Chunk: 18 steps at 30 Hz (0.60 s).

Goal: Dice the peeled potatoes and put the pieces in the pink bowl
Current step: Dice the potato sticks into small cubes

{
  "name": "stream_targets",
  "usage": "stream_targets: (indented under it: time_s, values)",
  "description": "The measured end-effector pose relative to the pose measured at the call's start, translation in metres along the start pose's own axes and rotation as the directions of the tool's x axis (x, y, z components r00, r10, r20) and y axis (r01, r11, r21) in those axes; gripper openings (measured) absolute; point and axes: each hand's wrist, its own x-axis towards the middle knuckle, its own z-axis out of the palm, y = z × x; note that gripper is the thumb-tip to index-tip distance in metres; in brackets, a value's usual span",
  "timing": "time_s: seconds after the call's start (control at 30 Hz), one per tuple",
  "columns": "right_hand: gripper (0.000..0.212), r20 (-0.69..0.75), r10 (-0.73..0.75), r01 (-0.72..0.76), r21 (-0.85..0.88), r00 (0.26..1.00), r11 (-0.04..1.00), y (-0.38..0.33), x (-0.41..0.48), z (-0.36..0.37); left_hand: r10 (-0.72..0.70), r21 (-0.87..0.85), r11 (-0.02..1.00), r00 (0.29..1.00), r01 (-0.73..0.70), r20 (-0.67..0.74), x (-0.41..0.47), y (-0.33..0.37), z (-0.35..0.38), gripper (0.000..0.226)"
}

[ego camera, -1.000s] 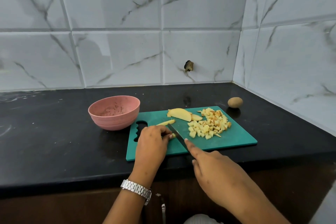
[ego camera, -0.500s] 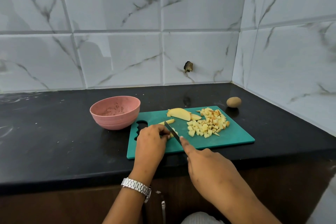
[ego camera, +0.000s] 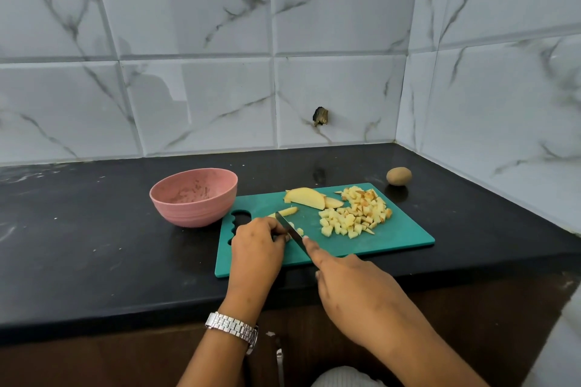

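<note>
Pink bowl (ego camera: 193,196), teal cutting board (ego camera: 393,237), black counter (ego camera: 78,245), grey-veined white tiles (ego camera: 201,104).

A long black counter (ego camera: 94,245) runs across the view from 9 o'clock to 3 o'clock. It has some white smudges (ego camera: 6,231) far out at 9 o'clock. Behind it, at 12 o'clock, is a wall of white tiles (ego camera: 195,25) with grey wiggly lines. More of these tiles cover the side wall (ego camera: 503,104) at 2 o'clock. A small dark hole (ego camera: 320,116) sits in the back wall at 1 o'clock. A little brown round thing (ego camera: 398,176) lies on the counter at 3 o'clock, near the corner. A brown wooden cupboard front (ego camera: 94,361) shows under the counter at 7 o'clock. A shiny silver watch (ego camera: 232,325) is there too.
</note>
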Motion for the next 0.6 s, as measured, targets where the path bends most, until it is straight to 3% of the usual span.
stream_targets:
  time_s: [0.27, 0.43, 0.6]
  values:
    - [0.068, -0.010, -0.002, 0.002, 0.000, 1.000, 1.000, -0.001, 0.007, -0.001, -0.026, -0.015, 1.000, 1.000, 0.025, -0.015, 0.000, -0.003, 0.002, 0.008]
    - [0.061, -0.037, 0.012, -0.010, 0.058, 0.999, 0.998, 0.008, 0.001, -0.009, -0.023, -0.041, 0.999, 1.000, 0.023, 0.003, 0.001, -0.003, 0.003, 0.022]
    - [0.057, -0.062, -0.018, 0.024, 0.083, 0.998, 0.996, 0.007, -0.003, -0.008, -0.011, 0.004, 1.000, 1.000, 0.011, 0.002, 0.001, -0.003, 0.004, 0.018]
